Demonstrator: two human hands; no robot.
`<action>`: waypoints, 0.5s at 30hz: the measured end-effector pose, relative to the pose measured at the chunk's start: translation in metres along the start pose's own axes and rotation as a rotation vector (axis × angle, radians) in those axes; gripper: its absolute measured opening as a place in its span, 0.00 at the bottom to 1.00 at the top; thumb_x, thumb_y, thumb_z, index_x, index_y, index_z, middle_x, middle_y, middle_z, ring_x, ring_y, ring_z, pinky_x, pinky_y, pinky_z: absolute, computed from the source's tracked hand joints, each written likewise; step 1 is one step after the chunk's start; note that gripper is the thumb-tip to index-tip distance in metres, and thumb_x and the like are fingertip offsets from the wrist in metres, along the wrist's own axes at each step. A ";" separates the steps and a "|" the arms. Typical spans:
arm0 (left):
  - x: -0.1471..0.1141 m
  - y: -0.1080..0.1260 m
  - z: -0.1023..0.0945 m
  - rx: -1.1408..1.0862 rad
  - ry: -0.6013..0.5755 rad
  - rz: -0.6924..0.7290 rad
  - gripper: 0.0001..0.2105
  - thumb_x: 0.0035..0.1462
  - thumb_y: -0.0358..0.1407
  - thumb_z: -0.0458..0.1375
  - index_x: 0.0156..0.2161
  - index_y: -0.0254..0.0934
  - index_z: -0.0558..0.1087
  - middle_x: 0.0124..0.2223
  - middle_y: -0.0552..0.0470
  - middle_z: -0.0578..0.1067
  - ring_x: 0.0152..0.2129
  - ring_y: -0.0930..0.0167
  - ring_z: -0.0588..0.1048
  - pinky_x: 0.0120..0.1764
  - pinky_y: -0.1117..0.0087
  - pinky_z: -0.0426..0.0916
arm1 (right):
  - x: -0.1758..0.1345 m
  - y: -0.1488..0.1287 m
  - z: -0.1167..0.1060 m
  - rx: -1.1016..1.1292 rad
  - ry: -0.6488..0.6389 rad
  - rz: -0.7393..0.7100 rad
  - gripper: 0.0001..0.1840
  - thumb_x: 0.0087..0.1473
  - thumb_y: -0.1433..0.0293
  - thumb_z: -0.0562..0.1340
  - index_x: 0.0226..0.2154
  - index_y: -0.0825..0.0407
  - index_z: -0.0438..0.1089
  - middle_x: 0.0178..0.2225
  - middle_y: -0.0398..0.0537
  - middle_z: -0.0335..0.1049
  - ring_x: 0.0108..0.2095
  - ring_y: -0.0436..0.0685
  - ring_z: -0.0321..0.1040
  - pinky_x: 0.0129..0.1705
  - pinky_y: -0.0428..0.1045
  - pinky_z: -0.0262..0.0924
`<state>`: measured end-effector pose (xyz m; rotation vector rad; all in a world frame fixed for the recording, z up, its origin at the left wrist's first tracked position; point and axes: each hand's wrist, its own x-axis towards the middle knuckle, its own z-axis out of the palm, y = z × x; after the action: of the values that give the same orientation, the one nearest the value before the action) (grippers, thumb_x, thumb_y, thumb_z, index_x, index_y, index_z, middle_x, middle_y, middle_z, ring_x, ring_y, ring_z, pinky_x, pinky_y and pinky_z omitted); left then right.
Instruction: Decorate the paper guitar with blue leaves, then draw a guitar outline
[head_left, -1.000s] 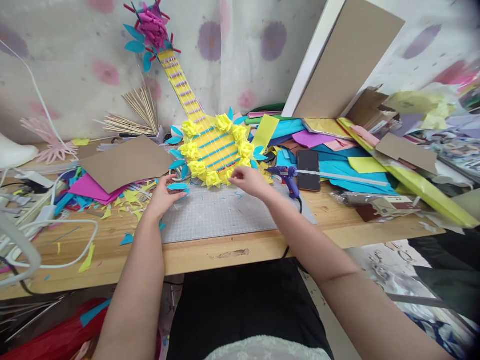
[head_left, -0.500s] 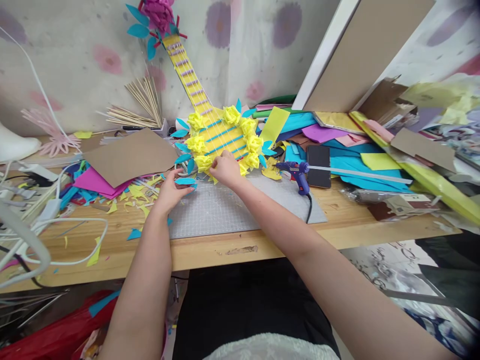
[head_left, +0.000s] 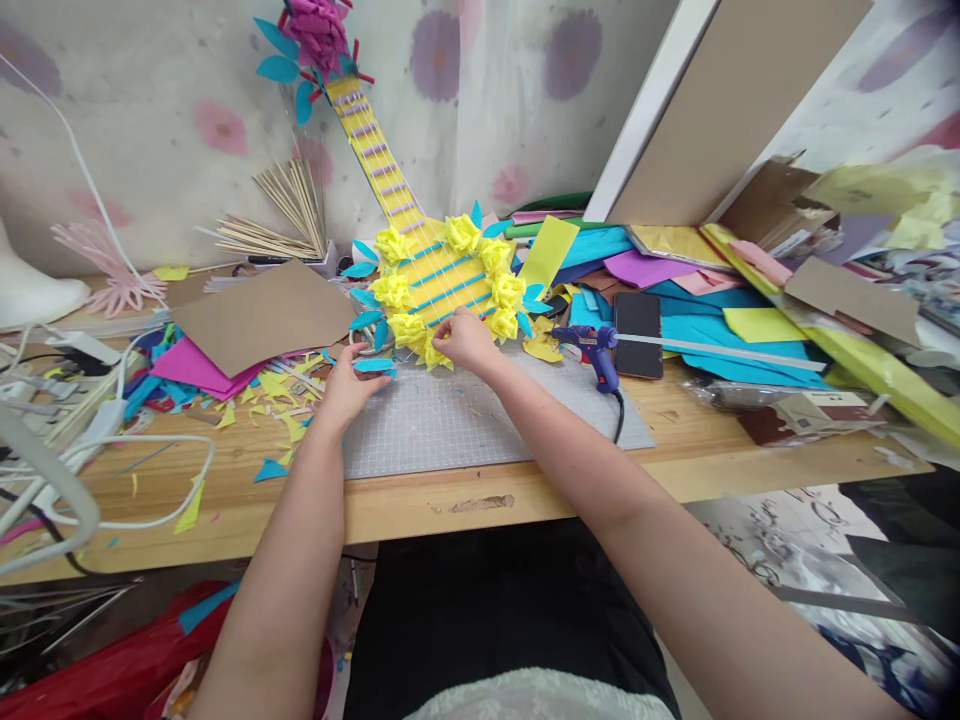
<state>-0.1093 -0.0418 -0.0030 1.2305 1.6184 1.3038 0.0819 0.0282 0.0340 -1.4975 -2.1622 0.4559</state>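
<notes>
Right hand point(head_left: 466, 342) was shifted toward desk's point(head_left: 420, 510) left edge, now curled at paper guitar's point(head_left: 442, 275) roses point(head_left: 409, 329), blue leaf point(head_left: 373, 365) bracketed by half-open left hand point(head_left: 345, 390); neither grip can be confirmed.

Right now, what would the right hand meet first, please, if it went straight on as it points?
The right hand would likely meet yellow flowers low on the guitar; it may be touching them, as depth is unclear.

no word, brand or number is legible. the print on the small brown-and-white box point(head_left: 817, 412), the pale label on the cardboard box point(head_left: 780, 202), and any figures on the gridded cutting mat point(head_left: 450, 430) are too small to read.
</notes>
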 end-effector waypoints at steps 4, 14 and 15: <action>-0.002 0.004 0.009 0.026 0.026 -0.015 0.30 0.35 0.26 0.66 0.48 0.36 0.63 0.38 0.50 0.75 0.31 0.69 0.77 0.41 0.62 0.70 | -0.004 0.000 0.002 -0.004 0.033 -0.005 0.07 0.47 0.71 0.59 0.28 0.53 0.74 0.37 0.50 0.66 0.42 0.55 0.64 0.41 0.47 0.58; 0.002 0.002 0.019 -0.043 0.070 -0.058 0.29 0.36 0.25 0.66 0.46 0.36 0.63 0.36 0.51 0.76 0.33 0.68 0.77 0.42 0.61 0.71 | -0.005 0.005 0.005 0.022 0.054 -0.005 0.07 0.47 0.71 0.59 0.28 0.53 0.74 0.37 0.49 0.67 0.41 0.54 0.64 0.39 0.46 0.58; 0.003 0.002 0.021 -0.049 0.069 -0.067 0.29 0.36 0.24 0.66 0.46 0.36 0.63 0.36 0.51 0.76 0.33 0.68 0.77 0.42 0.61 0.71 | -0.005 0.006 0.006 0.022 0.056 -0.006 0.08 0.47 0.70 0.59 0.28 0.53 0.74 0.37 0.49 0.67 0.41 0.54 0.64 0.39 0.46 0.57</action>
<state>-0.0907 -0.0328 -0.0063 1.1040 1.6516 1.3489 0.0849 0.0252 0.0254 -1.4738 -2.1115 0.4292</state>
